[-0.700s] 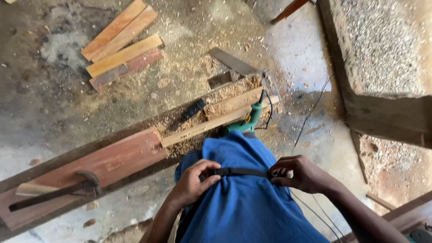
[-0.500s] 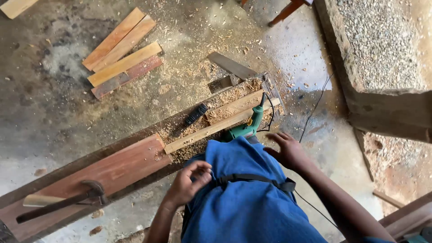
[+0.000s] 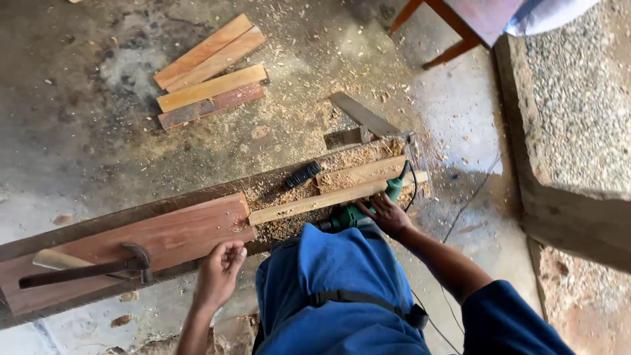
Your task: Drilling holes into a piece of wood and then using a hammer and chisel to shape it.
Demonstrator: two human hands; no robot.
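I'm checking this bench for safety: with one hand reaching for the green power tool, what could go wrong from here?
The right hand rests on the green power tool, which sits half hidden among sawdust, so the grip may be poor. Its cord trails across the floor and could snag. The hammer lies loose on the reddish board close to the left hand and might get knocked off.

Soft, even daylight, brightest on the pale grey concrete floor (image 3: 473, 125) at upper right; shadows faint, focus sharp throughout, slight wide-angle stretch at edges
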